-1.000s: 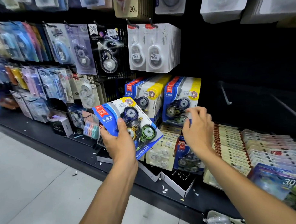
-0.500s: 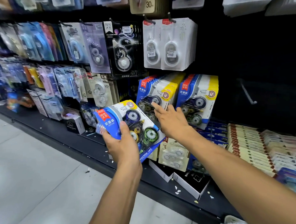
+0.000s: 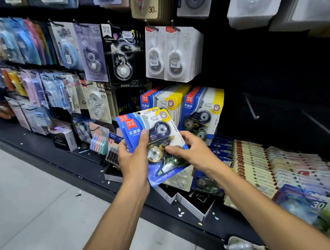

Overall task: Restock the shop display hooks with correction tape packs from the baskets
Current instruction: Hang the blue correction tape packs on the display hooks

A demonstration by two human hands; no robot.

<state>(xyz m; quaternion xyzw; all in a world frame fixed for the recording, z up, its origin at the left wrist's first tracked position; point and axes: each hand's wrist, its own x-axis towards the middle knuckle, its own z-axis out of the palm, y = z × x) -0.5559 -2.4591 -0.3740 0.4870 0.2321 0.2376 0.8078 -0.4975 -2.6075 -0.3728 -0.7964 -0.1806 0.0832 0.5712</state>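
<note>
My left hand grips a small stack of blue correction tape packs, thumb across the front of the top pack. My right hand pinches the top pack at its right side, thumb lying on the clear blister. Just behind the stack, two rows of the same blue and yellow packs hang on hooks, the left row and the right row. A bare metal hook sticks out of the dark panel further right.
White tape packs hang above the blue rows, with more blister packs to the left. Black and white boxes and rows of flat packs lie on the black shelf. A white basket rim shows at the bottom edge.
My right hand left the hanging packs and came back to the stack, now pinching the top pack. The stack in my left hand rose a little toward the hooks.
</note>
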